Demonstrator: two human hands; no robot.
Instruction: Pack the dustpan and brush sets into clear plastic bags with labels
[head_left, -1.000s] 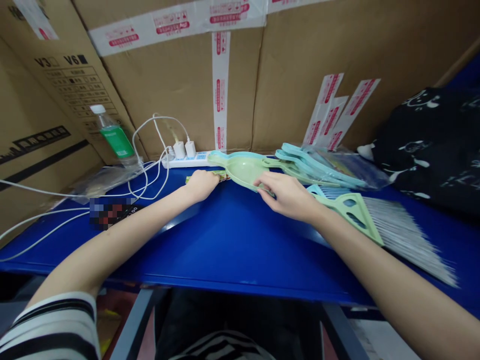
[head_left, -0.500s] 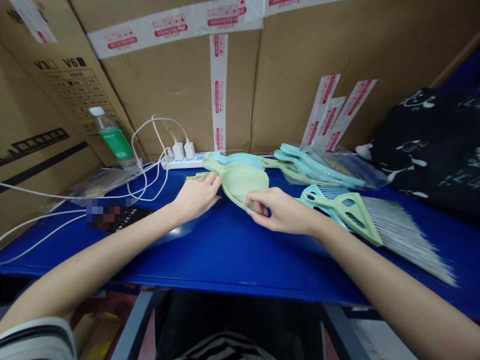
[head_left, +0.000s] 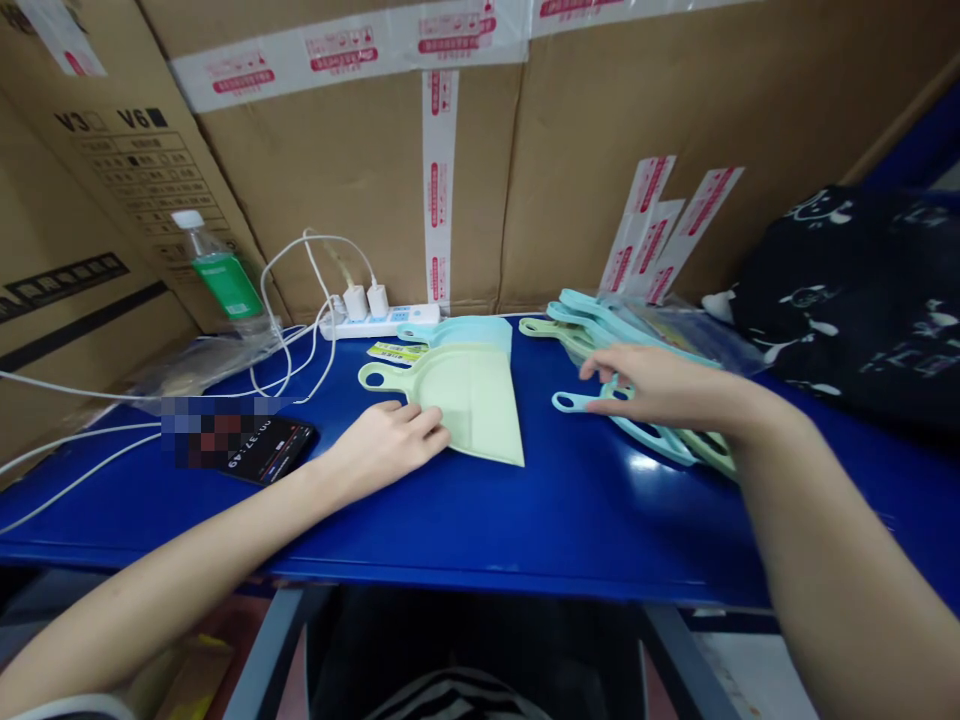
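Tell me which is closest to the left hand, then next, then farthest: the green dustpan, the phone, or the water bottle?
1. Green dustpan: touching the left hand, just beyond its fingers.
2. Phone: flat, to the hand's left.
3. Water bottle: far left, back by the boxes.

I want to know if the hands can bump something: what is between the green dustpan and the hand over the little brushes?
Only bare blue table lies between the green dustpan and the right hand, as the head view shows.

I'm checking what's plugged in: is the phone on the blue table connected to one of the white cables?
No: the black phone lies flat on the blue table with no white cable reaching it.
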